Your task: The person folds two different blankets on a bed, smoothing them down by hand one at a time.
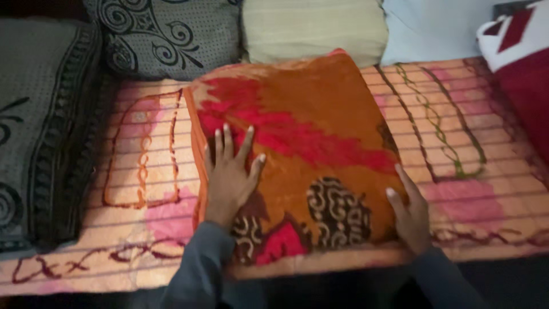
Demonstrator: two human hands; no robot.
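Fingers (227, 150) of the left hand (230, 177) lie spread flat on the folded blanket (309, 149); right hand (410, 210) cups its edge.

Both arms enter from the bottom edge, each in a grey-blue sleeve reaching to the wrist.

Left hand (230, 171): palm down, flat, fingers (227, 140) spread and pointing away from the body. Thumb splayed out to the right. Wrist straight, in line with the forearm, which angles up from lower left of centre.

Right hand (410, 209): set on its edge rather than flat, fingers together and extended up and to the left, back of the hand facing right. Wrist slightly bent; sleeve runs off toward the lower right corner.

Hands well apart, left further forward than right. Neither is closed in a fist.
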